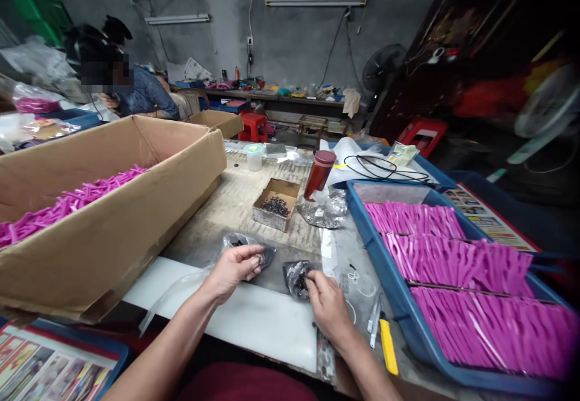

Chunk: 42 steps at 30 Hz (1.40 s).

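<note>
My left hand [239, 269] is closed in a pinch above the worktable, its thumb against the fingertips. Whatever is between them is too small to make out. Just behind it lies a clear plastic bag [233, 241] with dark contents. My right hand [330, 304] has its fingers closed on the edge of a small plastic bag [296, 279] of black pieces. A white sheet [272, 322] lies under my wrists along the table's near edge. Beyond my hands stands an open cardboard tray [272, 223] with small black screw-like pieces in it.
A large cardboard box [104, 226] of pink plastic parts fills the left. At right, a blue crate [376, 256] holds rows of pink pieces. A dark red bottle [319, 174], a yellow-handled tool [388, 346] and a lidded tub [254, 158] stand or lie about. Another person [145, 93] sits back left.
</note>
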Available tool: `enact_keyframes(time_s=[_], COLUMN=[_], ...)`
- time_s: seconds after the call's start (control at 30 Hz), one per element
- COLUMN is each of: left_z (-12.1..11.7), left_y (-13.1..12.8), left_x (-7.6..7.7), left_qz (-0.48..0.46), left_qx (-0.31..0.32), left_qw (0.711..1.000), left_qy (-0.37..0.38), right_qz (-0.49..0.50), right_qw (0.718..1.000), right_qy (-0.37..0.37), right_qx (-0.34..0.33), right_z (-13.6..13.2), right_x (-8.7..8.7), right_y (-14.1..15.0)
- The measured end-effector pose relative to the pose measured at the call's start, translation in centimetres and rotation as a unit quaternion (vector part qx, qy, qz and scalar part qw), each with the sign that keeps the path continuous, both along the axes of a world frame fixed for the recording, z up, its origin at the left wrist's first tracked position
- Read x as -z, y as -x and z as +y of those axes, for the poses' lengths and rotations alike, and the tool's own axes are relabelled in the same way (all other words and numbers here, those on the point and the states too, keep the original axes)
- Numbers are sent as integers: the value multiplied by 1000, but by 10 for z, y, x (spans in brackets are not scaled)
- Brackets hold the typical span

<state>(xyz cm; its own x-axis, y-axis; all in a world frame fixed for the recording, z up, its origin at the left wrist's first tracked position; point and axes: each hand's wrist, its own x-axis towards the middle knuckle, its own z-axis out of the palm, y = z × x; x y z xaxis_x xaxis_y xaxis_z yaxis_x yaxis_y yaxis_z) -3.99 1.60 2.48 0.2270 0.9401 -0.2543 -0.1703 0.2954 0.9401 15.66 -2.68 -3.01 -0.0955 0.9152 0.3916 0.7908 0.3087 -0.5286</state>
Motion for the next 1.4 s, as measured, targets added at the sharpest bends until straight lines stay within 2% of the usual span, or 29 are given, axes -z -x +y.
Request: enact_keyframes(time_s=[0.13,0.27,0.37,0.5,0.6,0.7,0.83,1.07,1.4], left_z=[-2,-4,-7,-10,-11,-12,-14,-17,-22], left_y=[-7,-17,-26,-35,-39,-42,-48,-56,-61], left_x=[5,8,5,2,3,5,7,11,18], left_qz=[13,50,52,53,64,73,64,25,-123], left_qx=[22,43,52,67,84,74,44,44,27], left_qw=[1000,998,997,996,994,994,996,998,987], left_qy=[1,-10,-13,-9,-7,-33,-46,37,103], right_qz=[75,190,294,420,479,508,521,525,527], right_qw=[995,976,947,890,856,837,828,824,834], right_qy=[61,102,129,175,195,204,209,213,166], right_qx=[16,15,6,-12,-18,-15,-11,-11,0], right_z=[-3,-3,-1,3,3,3,3,1,-8], right_x=[-8,-11,-10,-9,-11,-14,-17,-19,-22], right_y=[-1,-2,-1,0,0,0,-1,0,11])
